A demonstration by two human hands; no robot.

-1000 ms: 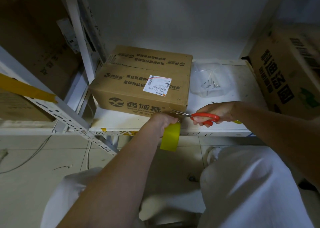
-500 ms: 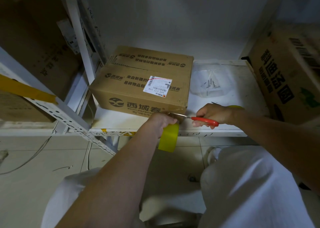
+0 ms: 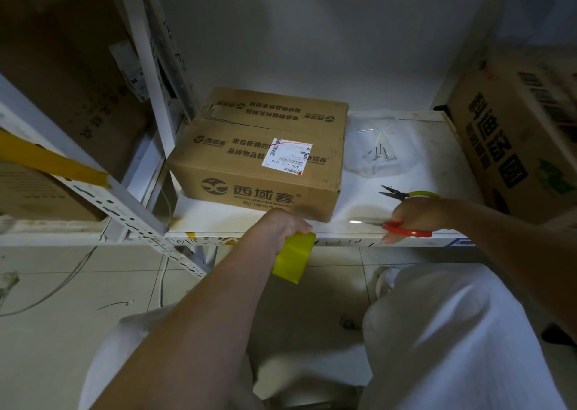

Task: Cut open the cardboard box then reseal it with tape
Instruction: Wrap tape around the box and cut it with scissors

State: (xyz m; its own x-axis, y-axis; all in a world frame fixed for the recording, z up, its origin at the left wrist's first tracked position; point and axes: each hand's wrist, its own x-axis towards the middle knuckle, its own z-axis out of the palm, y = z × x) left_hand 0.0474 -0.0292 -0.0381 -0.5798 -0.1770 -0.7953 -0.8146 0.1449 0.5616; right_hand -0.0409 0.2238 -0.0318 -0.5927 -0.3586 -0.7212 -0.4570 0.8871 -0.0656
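Right, status: cardboard box (image 3: 262, 156) sits on the white shelf (image 3: 415, 172), left half, pushed near the upright post (image 3: 146, 66). Top flaps look closed; a seam runs across the top, can't tell if it's been cut or already taped. Judging by the tools in hand, this is the reseal stage, a strip being cut.

Left hand (image 3: 281, 225) at the box's near right corner, grip closed round the yellow tape roll (image 3: 293, 258), which hangs below the shelf's near edge. Right hand (image 3: 412, 219) well to the right of it, grip closed on the red-handled scissors (image 3: 402, 227), blades pointing left toward the tape. Any tape stretched between them is too faint to confirm.

Left to do, my read: press the strip down, maybe more strips.

Room: tight on the left, post and frame just beside the box. Bare shelf on the right, but pliers (image 3: 406, 193) and a clear bag of nails (image 3: 379, 155) lie there. Big carton (image 3: 524, 135) blocks the far right.
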